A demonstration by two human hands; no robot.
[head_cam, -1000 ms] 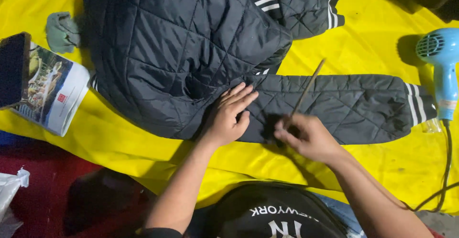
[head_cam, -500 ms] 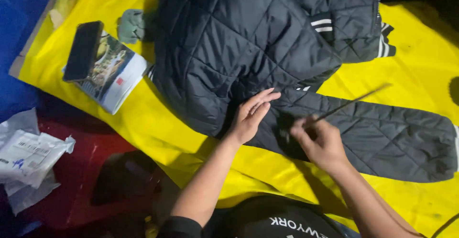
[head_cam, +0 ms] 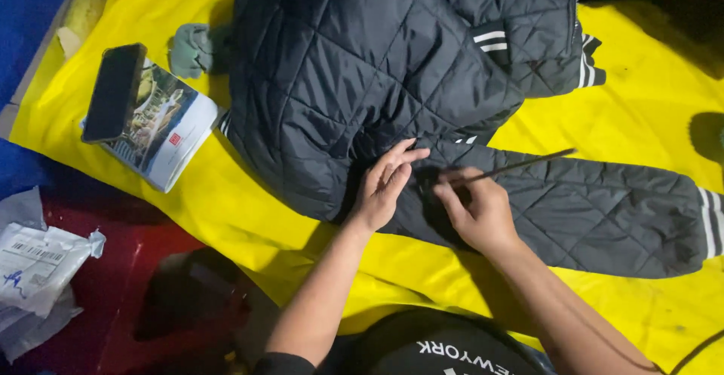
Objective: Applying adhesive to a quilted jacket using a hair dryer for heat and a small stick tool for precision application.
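A black quilted jacket (head_cam: 377,73) lies spread on a yellow cloth (head_cam: 249,224), one sleeve (head_cam: 603,209) stretched out to the right with white stripes at the cuff. My left hand (head_cam: 385,186) lies flat on the jacket near the armpit, fingers apart, pressing the fabric. My right hand (head_cam: 475,209) rests on the sleeve just beside it and pinches a thin dark stick (head_cam: 513,168), whose free end points up and to the right.
A dark phone (head_cam: 113,92) lies on a booklet (head_cam: 162,126) at the left of the cloth. A grey-green rag (head_cam: 190,49) sits by the jacket's edge. White plastic bags (head_cam: 34,269) lie on the red floor at lower left.
The view has swung left, so the blue hair dryer at the right edge is out of frame. Both hands have stayed on the jacket's sleeve seam; the stick has tilted lower, towards the sleeve.
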